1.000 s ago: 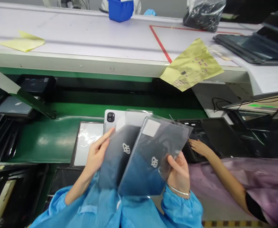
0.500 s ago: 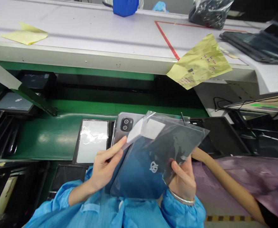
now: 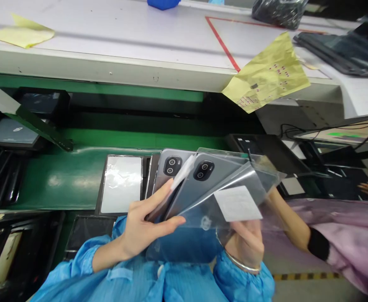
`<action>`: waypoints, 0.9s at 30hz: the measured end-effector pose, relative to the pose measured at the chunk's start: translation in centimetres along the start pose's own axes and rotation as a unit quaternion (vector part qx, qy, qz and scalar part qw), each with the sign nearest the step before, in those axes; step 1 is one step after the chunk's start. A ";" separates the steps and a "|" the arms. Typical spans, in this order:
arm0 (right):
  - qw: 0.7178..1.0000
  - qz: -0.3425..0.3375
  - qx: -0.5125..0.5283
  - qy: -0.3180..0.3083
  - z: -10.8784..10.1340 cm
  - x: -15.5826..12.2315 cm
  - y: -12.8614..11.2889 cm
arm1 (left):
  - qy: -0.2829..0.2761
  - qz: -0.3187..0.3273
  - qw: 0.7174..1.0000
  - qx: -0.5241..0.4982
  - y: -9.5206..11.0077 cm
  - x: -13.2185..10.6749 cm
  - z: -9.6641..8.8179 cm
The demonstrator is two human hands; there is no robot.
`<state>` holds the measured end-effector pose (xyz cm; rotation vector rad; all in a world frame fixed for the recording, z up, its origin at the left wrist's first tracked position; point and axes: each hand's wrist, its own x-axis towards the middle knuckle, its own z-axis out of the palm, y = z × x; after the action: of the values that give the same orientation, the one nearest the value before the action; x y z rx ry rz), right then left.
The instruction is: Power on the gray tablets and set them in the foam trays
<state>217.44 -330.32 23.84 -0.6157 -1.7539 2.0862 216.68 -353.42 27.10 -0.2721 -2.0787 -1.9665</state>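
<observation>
Two blue-grey tablets lean against my front, one behind the other, camera sides showing. My left hand (image 3: 146, 224) grips them at the left edge, its thumb across the back of the front tablet (image 3: 187, 195) and its forefinger along the rear tablet (image 3: 161, 182). A strip of white shows between the two. My right hand (image 3: 247, 243) pinches a clear plastic film (image 3: 237, 176), which is folded back off the front tablet's camera corner. Stuck on the film is a white label (image 3: 239, 203), partly covering my right fingers. The film still overlaps the tablet's lower right part.
Ahead runs a white bench (image 3: 108, 37) with a hanging yellow sheet (image 3: 267, 75). Below, a green shelf (image 3: 55, 180) bears a white-faced panel (image 3: 122, 184) and dark trays (image 3: 42, 102). A co-worker's arm (image 3: 291, 222) in a pink sleeve reaches in at right.
The film has come away from the front tablet's upper part, uncovering its camera, and the label moved right and down with it. My left thumb has come onto the front tablet.
</observation>
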 end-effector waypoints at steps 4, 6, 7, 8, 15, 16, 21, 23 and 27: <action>0.999 0.033 0.002 -0.007 0.3 -0.4 -0.6 | 0.033 -0.020 0.999 0.028 -0.6 -0.1 -0.2; 0.999 0.047 0.006 -0.013 0.4 -0.6 -0.9 | 0.054 -0.033 0.997 0.036 -1.0 -0.1 -0.3; 0.999 0.050 0.007 -0.010 0.4 -0.7 -1.0 | 0.059 -0.037 0.997 0.039 -1.1 -0.1 -0.3; 0.999 0.051 0.009 -0.007 0.5 -0.8 -1.1 | 0.063 -0.036 0.996 0.041 -1.1 0.0 -0.4; 0.999 0.047 0.011 -0.002 0.6 -1.1 -1.8 | -0.007 0.037 0.994 0.104 0.3 0.6 -0.6; 0.999 0.046 0.013 0.005 0.5 -1.1 -1.8 | -0.011 0.043 0.993 0.107 0.5 0.7 -0.6; 0.999 0.041 0.004 -0.017 -0.6 -0.9 -1.3 | -0.021 0.040 0.993 0.111 0.4 0.6 -0.4; 0.998 0.043 -0.005 -0.040 -1.1 -0.8 -1.0 | -0.021 0.036 0.993 0.115 0.2 0.4 -0.5; 0.999 0.040 -0.004 -0.013 -0.8 -0.8 -1.3 | -0.019 0.034 0.992 0.116 0.2 0.4 -0.5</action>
<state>218.54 -329.88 25.11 -0.6746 -1.7804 2.1489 216.43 -353.94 27.45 -0.3303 -2.2654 -1.6739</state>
